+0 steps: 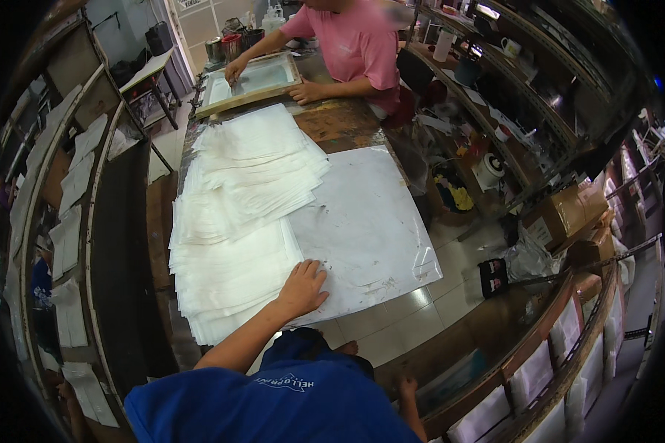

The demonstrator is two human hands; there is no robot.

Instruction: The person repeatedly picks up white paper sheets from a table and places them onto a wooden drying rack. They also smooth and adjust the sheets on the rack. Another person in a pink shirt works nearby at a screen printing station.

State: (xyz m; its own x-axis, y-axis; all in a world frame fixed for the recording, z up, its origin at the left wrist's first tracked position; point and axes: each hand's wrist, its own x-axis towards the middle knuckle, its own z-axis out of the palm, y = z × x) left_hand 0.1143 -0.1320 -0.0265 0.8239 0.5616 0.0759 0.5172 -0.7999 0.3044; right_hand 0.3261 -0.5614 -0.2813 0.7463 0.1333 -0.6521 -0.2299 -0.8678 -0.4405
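Fingers apart, my left hand [303, 289] lies flat at the near right edge of a pile of thin white sheets [233, 258], partly over the bare table cover. The sheets overlap in several fanned stacks along the left side of the table; they look soft, like fabric, but I cannot tell exactly what they are. Beside them, a smudged grey-white cover sheet [369, 229] spreads over the table's right part. My right hand [407, 387] hangs low beside my body, near a wooden rack; its fingers are small and dim, and I cannot make out whether it holds anything.
Across the table a co-worker in a pink shirt [355, 44] has both hands at a framed printing screen [251, 80]. Drying racks with white sheets stand close on the left [70, 244] and lower right [532, 373]. Cluttered shelves [480, 96] and a cardboard box [565, 214] line the right.
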